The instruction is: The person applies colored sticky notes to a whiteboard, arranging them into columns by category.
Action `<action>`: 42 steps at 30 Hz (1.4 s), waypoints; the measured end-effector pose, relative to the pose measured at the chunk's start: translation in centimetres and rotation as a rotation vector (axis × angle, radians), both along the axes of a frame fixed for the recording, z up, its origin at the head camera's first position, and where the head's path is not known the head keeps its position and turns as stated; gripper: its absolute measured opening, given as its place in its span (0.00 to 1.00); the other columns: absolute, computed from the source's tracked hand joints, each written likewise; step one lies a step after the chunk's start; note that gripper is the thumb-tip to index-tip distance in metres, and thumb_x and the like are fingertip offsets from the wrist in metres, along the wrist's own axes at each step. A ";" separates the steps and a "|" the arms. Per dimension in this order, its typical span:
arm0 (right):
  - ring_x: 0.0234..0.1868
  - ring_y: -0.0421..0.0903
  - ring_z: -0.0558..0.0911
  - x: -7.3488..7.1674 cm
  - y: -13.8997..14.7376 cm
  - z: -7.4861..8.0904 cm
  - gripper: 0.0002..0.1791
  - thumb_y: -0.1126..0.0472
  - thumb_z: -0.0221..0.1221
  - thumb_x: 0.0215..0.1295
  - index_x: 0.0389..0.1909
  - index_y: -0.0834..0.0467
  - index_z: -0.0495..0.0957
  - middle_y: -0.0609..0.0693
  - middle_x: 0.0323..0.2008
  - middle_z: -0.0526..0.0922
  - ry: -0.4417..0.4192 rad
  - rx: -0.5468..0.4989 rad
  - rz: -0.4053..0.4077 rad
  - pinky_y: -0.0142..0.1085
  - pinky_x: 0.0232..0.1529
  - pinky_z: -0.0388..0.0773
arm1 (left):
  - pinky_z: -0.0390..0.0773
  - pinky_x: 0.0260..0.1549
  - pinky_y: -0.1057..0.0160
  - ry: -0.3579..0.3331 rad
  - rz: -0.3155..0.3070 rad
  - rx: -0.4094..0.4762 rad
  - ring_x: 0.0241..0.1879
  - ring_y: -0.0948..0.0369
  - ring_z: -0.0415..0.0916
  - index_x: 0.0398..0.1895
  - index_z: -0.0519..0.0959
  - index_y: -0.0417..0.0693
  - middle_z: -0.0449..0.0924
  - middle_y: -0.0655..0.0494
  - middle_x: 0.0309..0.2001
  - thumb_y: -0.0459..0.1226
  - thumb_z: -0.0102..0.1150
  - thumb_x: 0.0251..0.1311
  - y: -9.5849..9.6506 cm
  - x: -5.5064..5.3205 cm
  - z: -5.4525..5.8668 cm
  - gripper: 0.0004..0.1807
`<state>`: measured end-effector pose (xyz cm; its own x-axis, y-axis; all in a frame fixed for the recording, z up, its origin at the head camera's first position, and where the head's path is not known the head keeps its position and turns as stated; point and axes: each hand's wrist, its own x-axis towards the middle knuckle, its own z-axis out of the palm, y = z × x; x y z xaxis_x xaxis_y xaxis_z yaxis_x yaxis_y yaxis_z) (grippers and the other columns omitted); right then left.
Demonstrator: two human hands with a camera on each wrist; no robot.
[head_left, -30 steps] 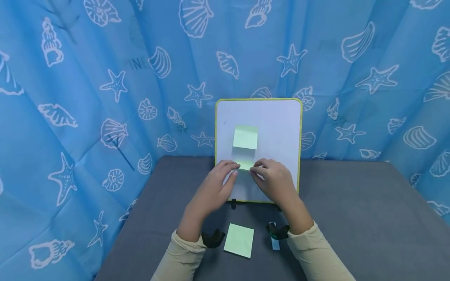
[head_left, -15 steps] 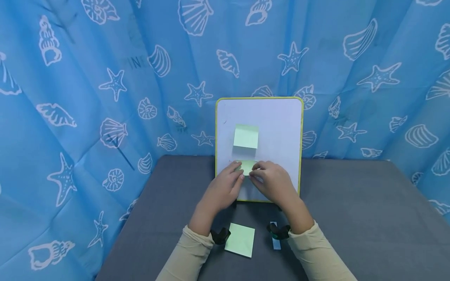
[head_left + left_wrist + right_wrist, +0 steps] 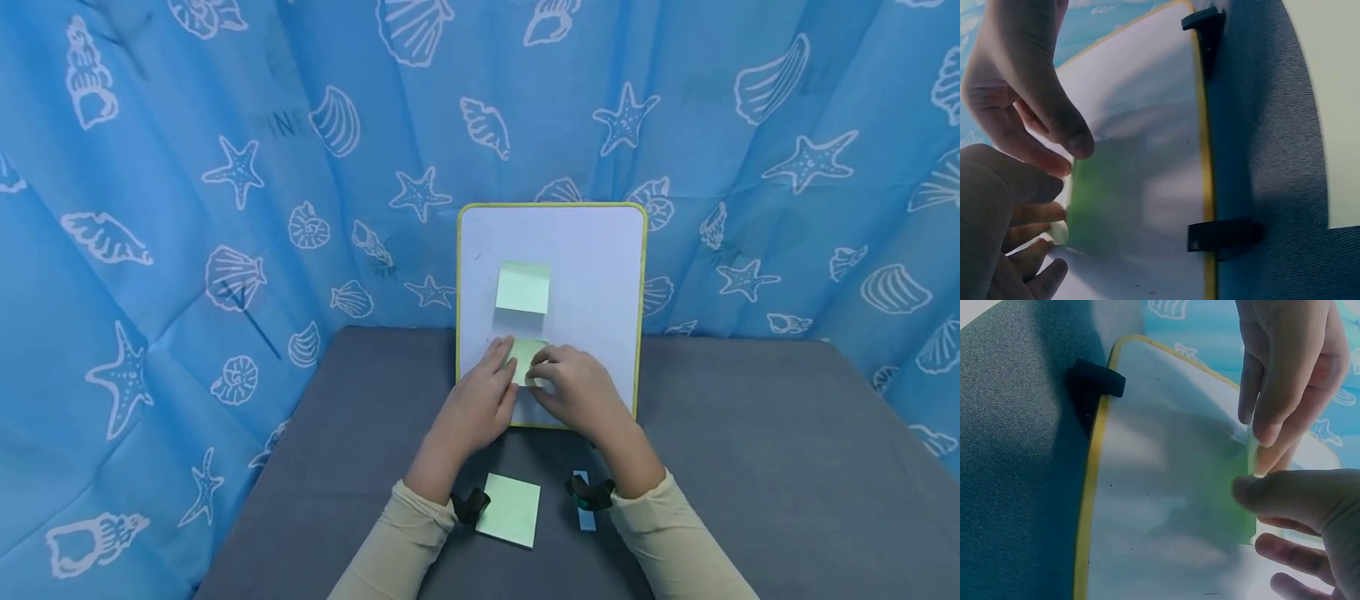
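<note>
A pale green sticky note [image 3: 527,358] lies against the whiteboard [image 3: 592,292], its free edge standing off the surface. My right hand [image 3: 581,387] pinches that note near its lower right part, between thumb and index finger. Along the note's left edge rest the extended fingers of my left hand [image 3: 477,400], its thumb apart from them. In the left wrist view, the note's green underside [image 3: 1088,194] shows blurred between both hands. Higher on the board sticks another pale green note [image 3: 522,287], its lower edge lifted and casting a shadow.
On the grey tabletop [image 3: 750,467], a pad of green sticky notes [image 3: 510,510] lies near my left wrist. A narrow light-blue strip [image 3: 586,512] lies partly under the right wrist strap. Black feet [image 3: 1222,236] hold the board's lower edge. Behind hangs a blue shell-print curtain [image 3: 420,100].
Both hands were at the lower note's bottom edge. My left fingers have shifted onto its left side and straightened, the right hand has stayed close, and more of the note's face shows.
</note>
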<state>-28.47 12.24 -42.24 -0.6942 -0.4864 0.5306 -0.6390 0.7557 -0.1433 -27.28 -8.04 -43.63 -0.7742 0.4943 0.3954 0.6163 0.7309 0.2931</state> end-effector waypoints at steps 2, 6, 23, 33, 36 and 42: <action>0.43 0.50 0.88 0.0 0.0 -0.1 0.12 0.63 0.80 0.53 0.40 0.57 0.92 0.51 0.43 0.90 -0.019 0.004 0.001 0.46 0.43 0.87 | 0.68 0.77 0.48 0.007 -0.001 0.001 0.85 0.46 0.51 0.72 0.74 0.32 0.55 0.40 0.84 0.38 0.54 0.80 0.0 0.0 -0.2 0.25; 0.43 0.51 0.88 0.0 0.1 -0.1 0.16 0.63 0.81 0.52 0.42 0.58 0.92 0.51 0.44 0.90 -0.037 -0.001 -0.013 0.47 0.44 0.87 | 0.67 0.78 0.48 0.029 0.004 -0.016 0.85 0.46 0.50 0.72 0.74 0.31 0.52 0.40 0.85 0.38 0.59 0.77 0.0 0.0 -0.5 0.27; 0.49 0.54 0.87 -0.2 -0.5 -0.6 0.23 0.64 0.77 0.59 0.56 0.61 0.87 0.56 0.51 0.88 0.021 -0.011 -0.009 0.48 0.49 0.87 | 0.64 0.80 0.49 0.039 0.025 -0.050 0.85 0.47 0.49 0.73 0.72 0.32 0.50 0.41 0.85 0.40 0.64 0.74 -0.1 0.0 -0.9 0.31; 0.51 0.58 0.84 -0.4 -1.0 -1.0 0.25 0.68 0.75 0.59 0.59 0.61 0.85 0.61 0.55 0.83 0.079 -0.028 -0.013 0.49 0.49 0.87 | 0.65 0.79 0.49 0.036 0.035 -0.058 0.85 0.48 0.49 0.75 0.71 0.34 0.51 0.43 0.85 0.41 0.65 0.73 -0.2 0.0 -0.9 0.33; 0.50 0.58 0.84 -0.4 -1.1 -1.3 0.26 0.69 0.73 0.61 0.61 0.61 0.84 0.63 0.56 0.82 0.089 -0.031 -0.022 0.50 0.48 0.87 | 0.65 0.79 0.49 0.044 0.035 -0.056 0.85 0.48 0.50 0.75 0.72 0.34 0.52 0.43 0.85 0.41 0.65 0.73 -0.2 0.0 -1.0 0.33; 0.48 0.59 0.82 -0.6 -1.2 -1.7 0.28 0.71 0.69 0.61 0.64 0.61 0.82 0.63 0.56 0.81 0.108 -0.019 -0.034 0.49 0.45 0.85 | 0.65 0.79 0.49 0.043 0.026 -0.046 0.85 0.47 0.50 0.75 0.71 0.34 0.51 0.43 0.85 0.41 0.65 0.73 -0.3 -0.1 -1.0 0.33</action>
